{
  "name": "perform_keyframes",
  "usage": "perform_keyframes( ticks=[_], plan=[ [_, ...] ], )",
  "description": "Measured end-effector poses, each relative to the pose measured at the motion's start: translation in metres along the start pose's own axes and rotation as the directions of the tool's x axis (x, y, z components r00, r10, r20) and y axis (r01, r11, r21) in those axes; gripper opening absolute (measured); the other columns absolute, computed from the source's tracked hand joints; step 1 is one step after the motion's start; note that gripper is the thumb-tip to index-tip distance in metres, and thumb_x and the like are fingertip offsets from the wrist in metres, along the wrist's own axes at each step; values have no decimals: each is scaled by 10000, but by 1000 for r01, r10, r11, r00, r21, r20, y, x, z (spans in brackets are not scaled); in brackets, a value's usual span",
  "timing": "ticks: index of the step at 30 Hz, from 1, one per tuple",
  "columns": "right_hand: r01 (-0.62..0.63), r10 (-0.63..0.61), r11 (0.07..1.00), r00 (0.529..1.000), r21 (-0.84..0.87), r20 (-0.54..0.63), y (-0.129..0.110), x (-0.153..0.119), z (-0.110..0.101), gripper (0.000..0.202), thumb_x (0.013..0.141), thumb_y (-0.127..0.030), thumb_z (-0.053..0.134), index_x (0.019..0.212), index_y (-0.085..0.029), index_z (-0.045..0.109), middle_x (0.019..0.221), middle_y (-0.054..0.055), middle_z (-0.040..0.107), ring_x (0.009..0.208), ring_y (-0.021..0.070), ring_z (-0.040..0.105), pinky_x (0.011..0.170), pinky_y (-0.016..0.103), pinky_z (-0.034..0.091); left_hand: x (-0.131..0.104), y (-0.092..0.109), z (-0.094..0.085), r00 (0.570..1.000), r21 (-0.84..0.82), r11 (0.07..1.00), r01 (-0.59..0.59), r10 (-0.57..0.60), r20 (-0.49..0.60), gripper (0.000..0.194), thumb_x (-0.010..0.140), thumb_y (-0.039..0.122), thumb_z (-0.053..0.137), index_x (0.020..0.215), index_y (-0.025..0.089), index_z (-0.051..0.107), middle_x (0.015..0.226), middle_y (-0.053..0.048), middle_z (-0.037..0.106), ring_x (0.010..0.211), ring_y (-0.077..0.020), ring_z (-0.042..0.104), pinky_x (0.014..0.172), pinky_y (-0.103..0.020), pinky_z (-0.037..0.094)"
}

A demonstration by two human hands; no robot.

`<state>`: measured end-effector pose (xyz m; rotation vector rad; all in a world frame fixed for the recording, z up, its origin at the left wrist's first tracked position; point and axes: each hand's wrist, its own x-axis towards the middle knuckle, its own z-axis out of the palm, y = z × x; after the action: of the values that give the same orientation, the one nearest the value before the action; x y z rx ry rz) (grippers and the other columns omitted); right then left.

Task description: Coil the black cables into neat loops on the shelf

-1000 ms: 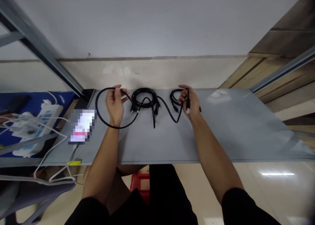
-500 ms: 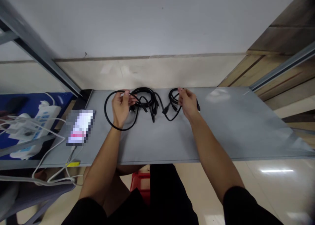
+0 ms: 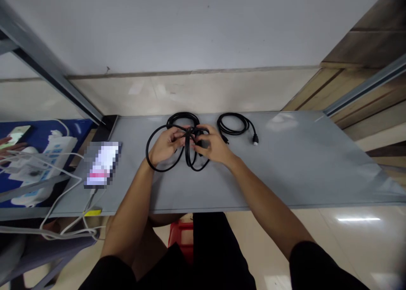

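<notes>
My left hand (image 3: 168, 145) is closed on a black cable (image 3: 157, 169), and one loop of it hangs round my left wrist. Close beside it, my right hand (image 3: 213, 145) pinches the same cable, where several strands cross between my fingers. Smaller loops dangle below the fingertips. Just behind my hands a coiled black cable (image 3: 182, 113) lies on the grey shelf (image 3: 285, 163), partly covered by them. To the right rests another coiled black cable (image 3: 233, 132) with its plug (image 3: 255, 138) showing a pale tip.
A lit phone (image 3: 103, 165), blurred out, lies at the left with a white charging cord attached. Beyond it, a white power strip (image 3: 60, 154) with chargers sits on a blue surface. Another person's hand (image 3: 11, 148) is by a second phone (image 3: 19, 134). A red stool (image 3: 181, 237) stands below.
My right hand has left the right-hand coil and moved left to meet my left hand at the held cable. Another person's hand has appeared at the far left.
</notes>
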<state>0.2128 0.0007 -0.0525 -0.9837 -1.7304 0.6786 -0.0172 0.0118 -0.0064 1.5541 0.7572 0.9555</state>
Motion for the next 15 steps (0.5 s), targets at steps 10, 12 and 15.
perform_keyframes(
  ticks=[10,12,15],
  plan=[
    [-220,58,867,936,447,347,-28,6,-34,426,885,-582,829,612,-259,780,876,66,808,879,257,796,859,448,677,-13,20,-15,989,-33,992,124,-121,88,546,832,496,941,1301,236,838,1032,-138,871,680,-196,751,530,-257,524],
    [-256,144,821,958,511,249,-22,7,-51,410,857,-531,816,577,-249,714,941,73,807,856,238,775,887,457,675,-10,17,-24,995,-19,996,85,-86,-57,546,821,438,945,1320,251,826,980,-103,860,606,-143,662,493,-231,459],
    [-239,235,782,969,576,83,-13,9,-69,473,865,-566,752,554,-247,592,1124,100,808,925,252,761,978,521,663,-6,12,-31,965,-8,999,32,-33,-259,457,865,476,883,1253,243,824,902,-77,826,565,-124,580,452,-224,377]
  ],
)
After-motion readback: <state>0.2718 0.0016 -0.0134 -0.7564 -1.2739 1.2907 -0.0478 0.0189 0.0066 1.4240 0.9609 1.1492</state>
